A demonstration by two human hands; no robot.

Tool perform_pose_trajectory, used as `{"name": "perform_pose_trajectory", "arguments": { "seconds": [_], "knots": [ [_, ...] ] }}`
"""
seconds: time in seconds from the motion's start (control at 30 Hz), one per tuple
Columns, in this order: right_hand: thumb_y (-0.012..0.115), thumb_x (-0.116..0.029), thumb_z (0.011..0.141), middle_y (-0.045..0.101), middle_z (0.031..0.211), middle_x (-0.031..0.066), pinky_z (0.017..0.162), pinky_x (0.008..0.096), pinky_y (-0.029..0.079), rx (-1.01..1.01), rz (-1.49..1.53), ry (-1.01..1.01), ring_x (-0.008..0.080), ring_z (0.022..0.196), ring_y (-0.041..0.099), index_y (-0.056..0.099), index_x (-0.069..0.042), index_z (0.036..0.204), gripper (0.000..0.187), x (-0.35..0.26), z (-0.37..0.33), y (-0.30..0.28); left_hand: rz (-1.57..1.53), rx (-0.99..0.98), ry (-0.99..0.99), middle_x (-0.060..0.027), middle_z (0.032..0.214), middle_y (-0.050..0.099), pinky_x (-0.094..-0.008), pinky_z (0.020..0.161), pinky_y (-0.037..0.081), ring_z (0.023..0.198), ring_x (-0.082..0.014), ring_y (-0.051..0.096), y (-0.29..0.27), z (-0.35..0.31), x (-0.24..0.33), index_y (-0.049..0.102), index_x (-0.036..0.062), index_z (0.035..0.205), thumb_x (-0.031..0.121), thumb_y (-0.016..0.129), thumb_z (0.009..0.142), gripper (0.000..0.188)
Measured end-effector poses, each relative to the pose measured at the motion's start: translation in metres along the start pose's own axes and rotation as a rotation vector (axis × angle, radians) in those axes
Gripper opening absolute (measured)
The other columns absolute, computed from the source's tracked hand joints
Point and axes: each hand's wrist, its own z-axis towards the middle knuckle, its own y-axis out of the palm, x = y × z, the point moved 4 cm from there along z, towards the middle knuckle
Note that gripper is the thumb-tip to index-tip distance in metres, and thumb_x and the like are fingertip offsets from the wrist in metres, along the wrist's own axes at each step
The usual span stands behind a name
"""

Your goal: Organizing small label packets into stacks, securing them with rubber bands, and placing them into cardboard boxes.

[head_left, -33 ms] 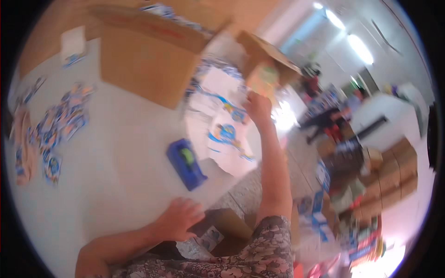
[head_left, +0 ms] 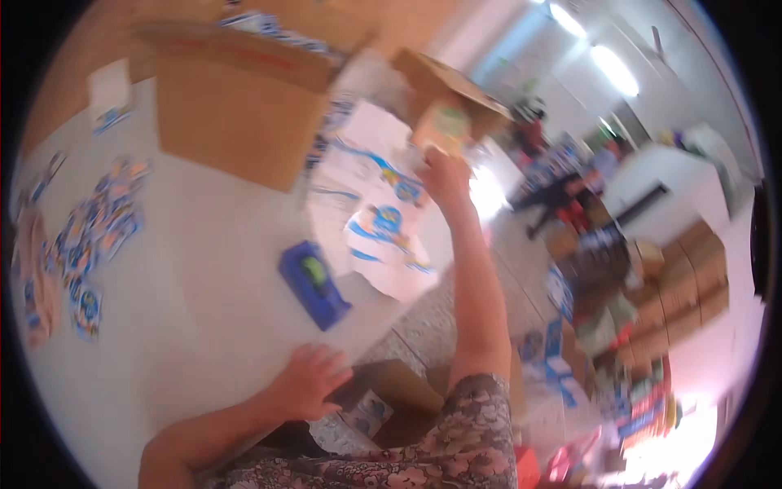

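My right hand (head_left: 445, 178) reaches far out over the right side of the table, its fingers curled. Just beyond them is a pale orange and green item (head_left: 448, 126), blurred, in front of an open carton (head_left: 423, 81); whether the fingers hold it is unclear. White printed bags (head_left: 381, 224) with blue and yellow marks lie in a stack beneath and left of that hand. Close to the table's near edge, my left hand (head_left: 314, 379) is open with fingers spread, holding nothing. A blue tape dispenser (head_left: 314, 285) with a green roll stands between the left hand and the bags.
A large brown carton (head_left: 240, 114) stands at the back of the white table (head_left: 220, 261). Small printed packets (head_left: 98, 216) lie scattered on the left. Below the near edge is an open box (head_left: 399, 395). Stacked cartons (head_left: 680, 293) and people at work (head_left: 570, 196) are at right.
The view has shifted slightly, moving the table items a little leftward in the picture. My right hand has come a little nearer the pale item; my left hand stays open.
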Motion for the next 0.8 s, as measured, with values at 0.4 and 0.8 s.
{"name": "perform_pose_trajectory", "arguments": {
  "seconds": [0.4, 0.8],
  "knots": [
    [0.066, -0.003, 0.069, 0.064, 0.085, 0.009, 0.061, 0.0389, 0.051, 0.157, 0.63, -0.559, 0.0301, 0.073, 0.064, 0.062, -0.007, 0.095, 0.027, -0.257, -0.137, -0.205, 0.179, 1.164, -0.341, -0.019, 0.153, 0.012, -0.0472, 0.116, 0.019, 0.141, -0.0341, 0.019, -0.189, -0.126, 0.047, 0.001, 0.0018, 0.15, 0.027, 0.089, 0.06, 0.128],
    [0.07, -0.009, 0.076, 0.065, 0.08, 0.0082, 0.068, 0.0397, 0.049, -0.199, 0.962, -1.206, 0.029, 0.078, 0.063, 0.067, -0.008, 0.09, 0.014, -0.438, -0.135, -0.246, 0.286, 1.237, -0.607, -0.0242, 0.142, 0.028, -0.0498, 0.108, 0.027, 0.13, -0.042, 0.032, -0.189, -0.291, 0.089, 0.016, -0.0015, 0.146, 0.032, 0.086, 0.062, 0.114]
  ]
}}
